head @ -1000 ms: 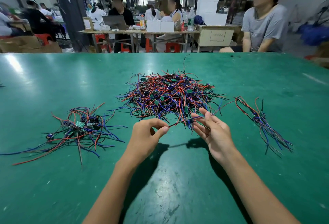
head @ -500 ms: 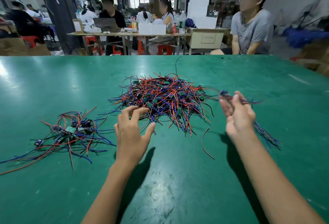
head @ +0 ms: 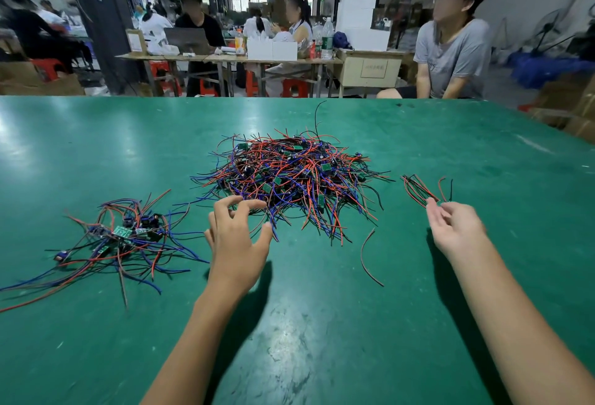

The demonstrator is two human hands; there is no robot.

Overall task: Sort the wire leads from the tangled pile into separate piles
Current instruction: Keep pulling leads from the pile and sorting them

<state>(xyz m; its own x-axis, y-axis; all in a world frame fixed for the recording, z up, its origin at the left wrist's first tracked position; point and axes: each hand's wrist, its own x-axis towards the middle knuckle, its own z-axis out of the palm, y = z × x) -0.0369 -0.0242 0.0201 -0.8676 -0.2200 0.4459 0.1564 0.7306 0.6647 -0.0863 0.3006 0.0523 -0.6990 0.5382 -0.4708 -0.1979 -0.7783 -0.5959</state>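
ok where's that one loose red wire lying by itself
In the head view, the loose red wire lies alone on the green table, just near of the big tangled pile, between both hands, nearer the right.

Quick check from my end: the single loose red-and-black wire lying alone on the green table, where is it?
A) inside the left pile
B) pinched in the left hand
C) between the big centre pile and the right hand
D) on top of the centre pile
C: the loose wire lies alone on the table, right of the centre pile and left of the right hand.

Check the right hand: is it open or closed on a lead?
Open. The right hand shows a spread palm with loosely curled fingers beside the right-side pile; nothing gripped.
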